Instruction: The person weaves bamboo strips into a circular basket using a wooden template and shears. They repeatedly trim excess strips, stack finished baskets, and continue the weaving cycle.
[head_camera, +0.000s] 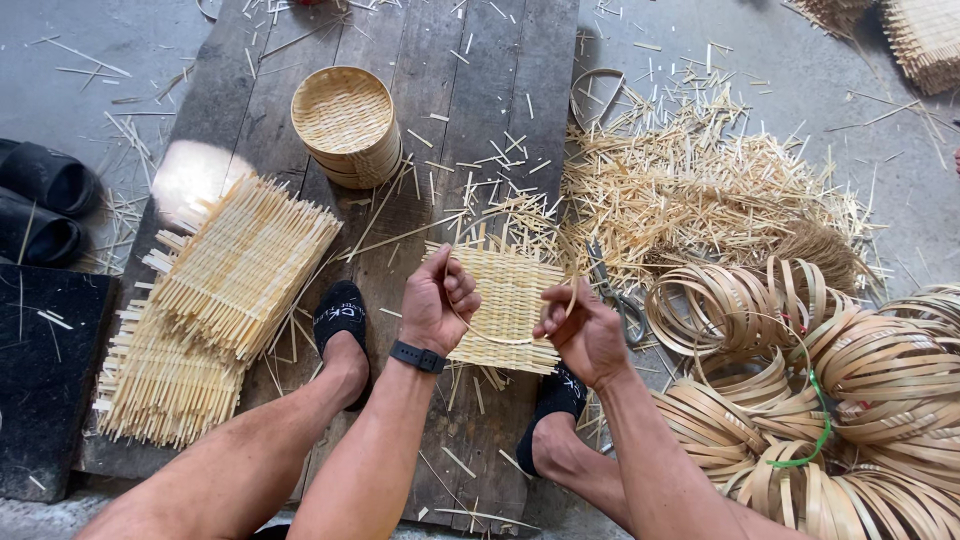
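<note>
Hands bending a thin bamboo strip into a hoop above a woven square mat.

Left hand is pinching one end of the strip between closed fingers while right hand is gripping the other end, the loop sagging between them over the mat on the wooden board. Stacked woven mats are lying at nine o'clock, round baskets at eleven o'clock, bundled bamboo hoops at four o'clock, scissors just right of the mat.
</note>
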